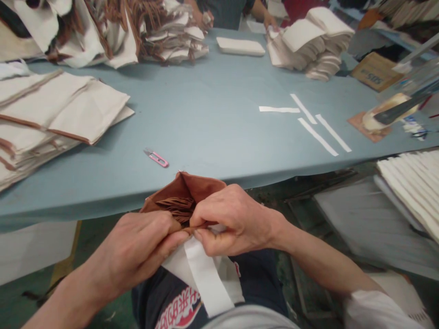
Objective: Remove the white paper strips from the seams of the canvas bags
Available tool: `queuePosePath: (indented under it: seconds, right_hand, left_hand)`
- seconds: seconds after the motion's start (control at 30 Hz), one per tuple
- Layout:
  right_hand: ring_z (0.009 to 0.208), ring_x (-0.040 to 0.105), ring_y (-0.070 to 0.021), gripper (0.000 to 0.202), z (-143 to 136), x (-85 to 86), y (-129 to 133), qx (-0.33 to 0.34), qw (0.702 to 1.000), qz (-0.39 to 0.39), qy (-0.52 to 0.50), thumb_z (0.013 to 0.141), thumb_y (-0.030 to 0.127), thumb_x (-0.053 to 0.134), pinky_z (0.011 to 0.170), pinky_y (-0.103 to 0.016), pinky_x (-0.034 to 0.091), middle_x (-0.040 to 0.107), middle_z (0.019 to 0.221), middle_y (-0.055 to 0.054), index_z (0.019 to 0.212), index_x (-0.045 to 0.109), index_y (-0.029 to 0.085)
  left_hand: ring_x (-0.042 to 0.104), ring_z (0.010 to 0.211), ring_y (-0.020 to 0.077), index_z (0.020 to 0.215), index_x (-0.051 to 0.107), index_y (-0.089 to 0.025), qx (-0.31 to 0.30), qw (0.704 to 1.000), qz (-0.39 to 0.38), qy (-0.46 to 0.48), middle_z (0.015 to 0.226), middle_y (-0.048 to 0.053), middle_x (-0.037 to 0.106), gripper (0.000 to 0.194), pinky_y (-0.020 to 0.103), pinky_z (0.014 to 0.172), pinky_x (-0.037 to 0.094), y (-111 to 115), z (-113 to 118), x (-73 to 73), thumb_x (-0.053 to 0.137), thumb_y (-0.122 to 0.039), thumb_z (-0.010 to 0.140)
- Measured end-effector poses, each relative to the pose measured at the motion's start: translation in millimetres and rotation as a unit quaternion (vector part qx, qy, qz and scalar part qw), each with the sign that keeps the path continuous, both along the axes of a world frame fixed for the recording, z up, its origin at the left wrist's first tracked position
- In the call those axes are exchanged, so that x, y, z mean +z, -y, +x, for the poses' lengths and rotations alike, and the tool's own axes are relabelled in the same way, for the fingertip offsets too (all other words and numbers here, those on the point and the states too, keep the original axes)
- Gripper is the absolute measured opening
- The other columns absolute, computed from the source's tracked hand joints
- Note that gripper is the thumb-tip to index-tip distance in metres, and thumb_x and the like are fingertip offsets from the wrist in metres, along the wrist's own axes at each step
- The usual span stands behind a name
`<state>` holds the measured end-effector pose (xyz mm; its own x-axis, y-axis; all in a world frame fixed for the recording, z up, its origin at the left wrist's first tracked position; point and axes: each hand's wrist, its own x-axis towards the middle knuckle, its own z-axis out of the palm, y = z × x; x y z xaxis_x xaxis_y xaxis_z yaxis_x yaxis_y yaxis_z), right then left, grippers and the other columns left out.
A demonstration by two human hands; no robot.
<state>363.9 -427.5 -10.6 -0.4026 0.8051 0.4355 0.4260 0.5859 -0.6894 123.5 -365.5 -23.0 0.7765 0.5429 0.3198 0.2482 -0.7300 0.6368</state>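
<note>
Bench [206, 123], blue-covered, spans our view beyond the hands. Along its far left side, a heap [116, 36] of pale and brown pieces; nearer, on the left, a stack [68, 105] of pale pieces with brown edging. Far right, a pile [308, 36] of folded pale pieces, a co-worker's hand [270, 20] at its edge.

Bag [206, 187], brown inside and pale on its near face, sits in front of us between bench and lap, its far corner up at the bench edge. Its mouth gapes beyond our fingers, toward the bench, with brown fringe [176, 205] showing inside.

Both hands are narrow, pinching the near rim: left hand [140, 242] from the left, right hand [236, 219] from the right, thumbs almost meeting.

White strip [209, 283] hangs over the near face. Its long axis runs from the pinch down toward our lap, slanting a little right. The upper end lies just under the thumb tips, nearer the right one; we cannot tell whether it is pinched or fastened.

Four loose strips [317, 137] lie on the bench, ahead and right. Smallest noted: pink snips [157, 158], near the bench edge, left of the bag's far corner.
</note>
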Motion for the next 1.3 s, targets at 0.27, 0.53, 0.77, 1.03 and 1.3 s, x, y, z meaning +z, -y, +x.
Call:
queuePosePath:
  seconds: [0.27,0.53,0.77,1.03,1.3]
  right_hand:
    - [0.059,0.059,-0.01,0.018,-1,1.0,-4,-0.001,0.992,0.119,0.027,0.09,0.014,0.052,0.059,-0.023,0.042,0.068,0.065,0.003,0.077,0.064,0.019]
    - [0.061,0.059,-0.0092,0.015,5,-3.5,5,0.007,0.997,0.077,0.014,0.094,0.017,0.058,0.059,-0.021,0.041,0.067,0.067,0.004,0.081,0.065,0.018]
    - [0.06,0.051,-0.0074,0.011,5,-2.6,3,0.077,0.992,-0.075,-0.071,0.092,0.023,0.061,0.059,-0.021,0.037,0.058,0.069,0.006,0.082,0.061,0.019]
    - [0.064,0.042,-0.0105,0.033,5,-3.0,-14,0.156,0.889,-0.363,-0.232,0.107,0.035,0.05,0.058,-0.025,0.035,0.048,0.07,0.004,0.078,0.054,0.021]
    - [0.059,0.034,-0.0088,0.044,5,-22.9,-16,0.137,0.916,-0.307,-0.218,0.104,0.047,0.064,0.056,-0.025,0.027,0.038,0.065,0.008,0.073,0.047,0.021]
  left_hand:
    - [0.054,0.059,0.0126,0.077,0.055,-0.023,-0.087,0.992,-0.044,-0.076,0.07,-0.004,0.06,0.051,0.026,0.058,0.042,0,14,45.9,0.029,-0.041,0.117]
    - [0.039,0.054,0.0078,0.065,0.044,-0.021,-0.1,0.98,-0.171,-0.024,0.062,-0.008,0.041,0.046,0.019,0.048,0.031,-3,31,31.9,0.054,-0.032,0.109]
    - [0.038,0.051,0.0078,0.063,0.043,-0.02,-0.103,0.96,-0.261,0.018,0.059,-0.007,0.04,0.054,0.018,0.046,0.032,5,31,23.4,0.051,-0.046,0.11]
    - [0.03,0.051,0.0076,0.061,0.043,-0.019,-0.053,0.905,-0.413,0.087,0.059,-0.006,0.036,0.063,0.019,0.043,0.024,7,20,-0.4,0.061,-0.063,0.102]
    - [0.026,0.048,0.0073,0.064,0.045,-0.021,-0.011,0.876,-0.475,0.08,0.058,-0.007,0.034,0.062,0.019,0.04,0.022,9,18,-11.0,0.061,-0.069,0.1]
